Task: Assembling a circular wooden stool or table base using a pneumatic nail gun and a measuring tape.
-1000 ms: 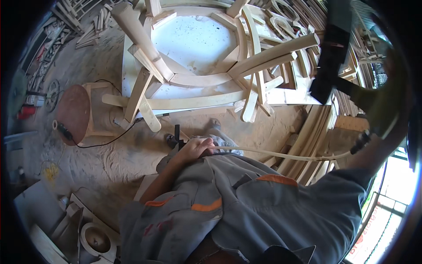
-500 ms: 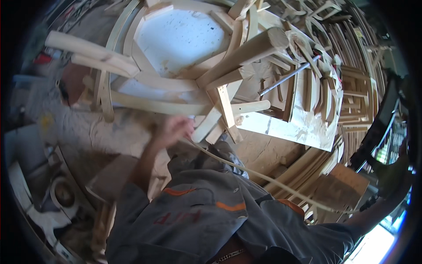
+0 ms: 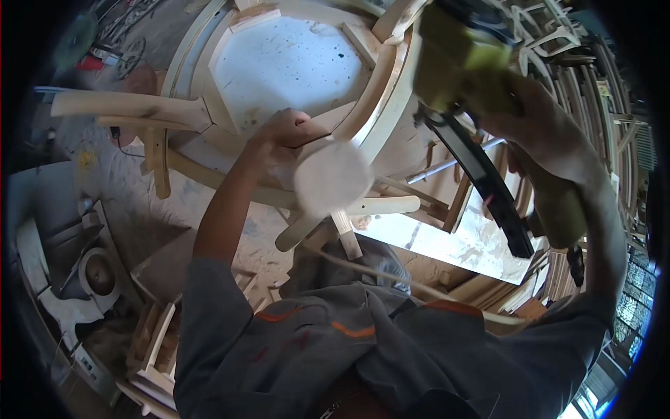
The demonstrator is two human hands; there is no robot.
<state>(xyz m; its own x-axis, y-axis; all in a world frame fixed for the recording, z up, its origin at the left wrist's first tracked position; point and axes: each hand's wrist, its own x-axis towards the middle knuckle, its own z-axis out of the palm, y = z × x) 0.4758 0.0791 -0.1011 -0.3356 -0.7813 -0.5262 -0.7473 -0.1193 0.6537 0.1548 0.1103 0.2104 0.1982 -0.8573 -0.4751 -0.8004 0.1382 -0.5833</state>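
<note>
A round pale-wood furniture frame (image 3: 197, 84) with thick legs lies in front of me. One leg (image 3: 333, 178) points up toward me, its broad round end showing. My left hand (image 3: 289, 129) is closed around this leg's far side, at the frame's inner edge; the leg hides some fingers. In my right hand (image 3: 541, 129) is a nail gun (image 3: 481, 183) with a yellow-green body and a long black magazine. Its head is raised beside the frame's right rim, slightly blurred, and I cannot tell whether it touches the wood. A pale hose (image 3: 412, 283) runs across below the frame.
A white board (image 3: 447, 244) and a metal bar (image 3: 453, 162) lie right of the frame among wooden parts. Stacked wood strips (image 3: 481, 297) are at lower right. A machine with a round disc (image 3: 100, 272) stands at left. Another leg (image 3: 118, 106) juts out leftward.
My left hand has moved up from below the frame onto the leg, which now tilts more toward me. My right hand has brought the nail gun from the far right edge up beside the frame.
</note>
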